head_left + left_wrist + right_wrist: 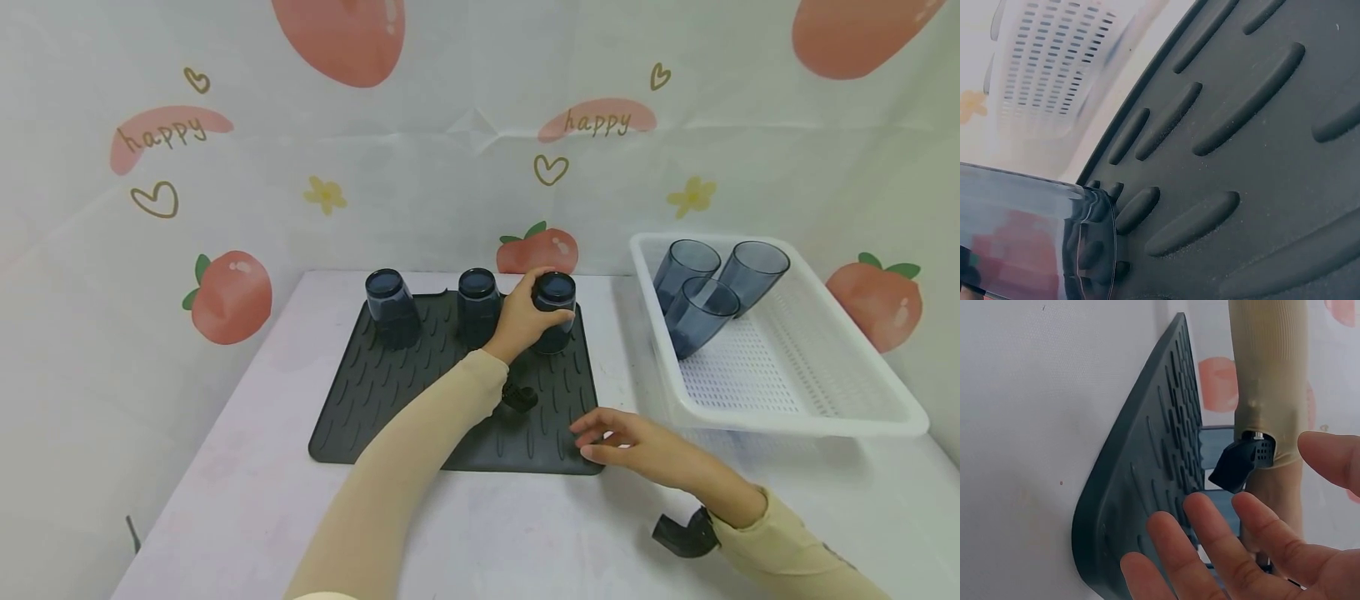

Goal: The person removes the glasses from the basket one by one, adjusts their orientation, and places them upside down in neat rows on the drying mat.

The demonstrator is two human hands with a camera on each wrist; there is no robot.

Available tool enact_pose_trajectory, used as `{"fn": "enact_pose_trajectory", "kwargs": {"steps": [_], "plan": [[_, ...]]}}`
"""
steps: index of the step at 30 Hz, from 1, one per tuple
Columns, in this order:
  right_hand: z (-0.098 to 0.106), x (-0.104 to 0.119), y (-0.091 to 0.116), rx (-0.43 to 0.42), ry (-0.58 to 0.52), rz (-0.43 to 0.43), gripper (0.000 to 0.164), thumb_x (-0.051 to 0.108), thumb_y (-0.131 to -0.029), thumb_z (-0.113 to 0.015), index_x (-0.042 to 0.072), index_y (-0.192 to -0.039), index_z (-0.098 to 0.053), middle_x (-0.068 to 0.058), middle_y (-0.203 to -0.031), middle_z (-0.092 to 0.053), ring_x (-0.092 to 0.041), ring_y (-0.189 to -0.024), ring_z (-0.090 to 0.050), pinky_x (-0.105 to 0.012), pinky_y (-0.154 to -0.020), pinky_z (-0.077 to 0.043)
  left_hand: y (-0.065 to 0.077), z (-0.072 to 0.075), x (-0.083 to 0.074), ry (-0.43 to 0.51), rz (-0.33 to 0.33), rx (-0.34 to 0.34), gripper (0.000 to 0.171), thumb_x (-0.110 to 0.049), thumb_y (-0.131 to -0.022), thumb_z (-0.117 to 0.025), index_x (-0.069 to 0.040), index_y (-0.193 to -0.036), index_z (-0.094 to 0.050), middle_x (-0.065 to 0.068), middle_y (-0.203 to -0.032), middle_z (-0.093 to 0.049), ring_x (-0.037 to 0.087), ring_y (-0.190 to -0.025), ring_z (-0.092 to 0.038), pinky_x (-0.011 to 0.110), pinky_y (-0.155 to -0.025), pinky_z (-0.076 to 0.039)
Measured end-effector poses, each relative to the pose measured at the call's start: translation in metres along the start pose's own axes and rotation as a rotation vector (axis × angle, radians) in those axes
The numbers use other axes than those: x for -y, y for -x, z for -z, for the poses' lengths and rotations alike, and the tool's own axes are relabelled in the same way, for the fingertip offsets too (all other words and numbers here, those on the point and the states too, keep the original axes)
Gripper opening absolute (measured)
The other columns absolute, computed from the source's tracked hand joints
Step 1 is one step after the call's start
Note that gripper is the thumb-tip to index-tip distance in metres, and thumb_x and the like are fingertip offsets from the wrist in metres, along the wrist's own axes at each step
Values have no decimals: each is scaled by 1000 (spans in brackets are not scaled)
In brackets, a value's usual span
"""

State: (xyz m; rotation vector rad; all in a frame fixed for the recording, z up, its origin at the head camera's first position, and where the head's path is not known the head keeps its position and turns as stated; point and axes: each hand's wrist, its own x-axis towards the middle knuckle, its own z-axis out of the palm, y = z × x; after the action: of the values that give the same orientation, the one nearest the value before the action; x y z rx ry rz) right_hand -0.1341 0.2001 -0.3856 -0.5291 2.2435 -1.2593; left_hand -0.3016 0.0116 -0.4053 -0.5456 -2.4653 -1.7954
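My left hand (pixel 522 315) grips a blue-tinted drinking glass (pixel 555 315) near its base, thumb and fingers round its sides. The glass is upside down at the back right of a black ridged drying mat (pixel 420 417). In the left wrist view the rim of that glass (pixel 1022 231) meets the mat. To its left, two more upturned glasses stand on the mat, a middle glass (pixel 477 308) and a left glass (pixel 393 308). My right hand (pixel 637 446) hovers by the mat's front right corner, fingers loosely spread and holding nothing.
A white perforated basket (pixel 795 423) stands on the right of the white table (pixel 247 500). Three blue glasses lean in its left part, among them a front glass (pixel 697 321). A printed cloth (pixel 450 167) hangs behind the table.
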Motion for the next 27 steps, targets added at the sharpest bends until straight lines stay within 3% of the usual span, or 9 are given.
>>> {"fn": "enact_pose_trajectory", "kwargs": {"steps": [9,16,27], "plan": [[-1,0,1,13,-33,11,37,22,-96,-60,-1,-125,-55,-16,-114,-62,-26,-95,-61,-32,-76,-50,1,1,0,3,9,4,75,-19,-79,-82,-16,-142,-43,6,-133,-56,21,-117,-57,39,-95,-51],[1,5,3,6,-48,35,37,21,-96,-60,-2,-125,-55,-17,-116,-61,-27,-96,-61,-28,-76,-51,-1,1,0,5,4,5,76,-19,-78,-83,-14,-142,-43,6,-133,-56,22,-116,-58,37,-95,-51],[10,12,7,-92,47,101,34,21,-96,-60,1,-123,-57,-16,-115,-64,-25,-101,-61,-26,-79,-52,-1,1,-1,14,7,2,76,-19,-77,-83,-16,-141,-44,6,-132,-58,22,-115,-58,38,-94,-51]]}}
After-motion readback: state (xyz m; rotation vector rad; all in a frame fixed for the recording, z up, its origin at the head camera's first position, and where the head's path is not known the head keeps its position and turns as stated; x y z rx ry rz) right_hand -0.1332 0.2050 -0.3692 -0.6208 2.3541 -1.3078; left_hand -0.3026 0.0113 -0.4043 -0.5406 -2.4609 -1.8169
